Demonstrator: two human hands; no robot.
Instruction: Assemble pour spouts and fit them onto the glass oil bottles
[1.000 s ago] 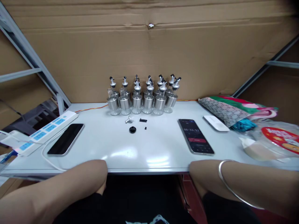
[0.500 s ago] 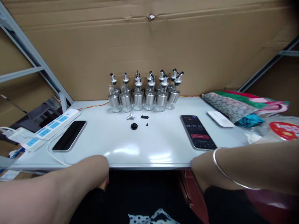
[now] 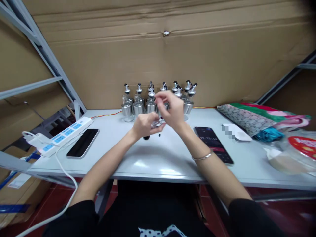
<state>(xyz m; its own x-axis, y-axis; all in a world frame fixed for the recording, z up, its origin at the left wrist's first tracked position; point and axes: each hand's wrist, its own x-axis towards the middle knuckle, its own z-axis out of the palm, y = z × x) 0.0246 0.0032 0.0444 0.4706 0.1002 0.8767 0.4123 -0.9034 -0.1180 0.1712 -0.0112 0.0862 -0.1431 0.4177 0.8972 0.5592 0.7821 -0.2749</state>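
My left hand [image 3: 145, 125] is closed over the table, its fingers around a shiny silver pourer spout [image 3: 156, 124]. Just above it and to the right is my right hand [image 3: 172, 107], with bent fingers pinched together; whatever is between them, I cannot make out. A black round cap [image 3: 146, 138] lies beneath my left hand, partly hidden, and a tiny black piece [image 3: 159, 135] rests nearby. Behind my hands stand several glass bottles with steel sleeves [image 3: 127, 110], most topped with silver and black pourers. My right hand covers part of that group.
A dark phone [image 3: 83, 143] and a white power strip [image 3: 70, 133] with cables lie at left. Right of my forearm are a phone with a running timer [image 3: 214, 144], a white flat device [image 3: 238, 132], a patterned bag [image 3: 249, 117] and a clear tub [image 3: 288, 158]. Cardboard [image 3: 123, 65] stands behind.
Both hands have come up from below the table edge to meet in front of the bottles. The silver spout has left the table and is in my left hand. The view has shifted slightly.
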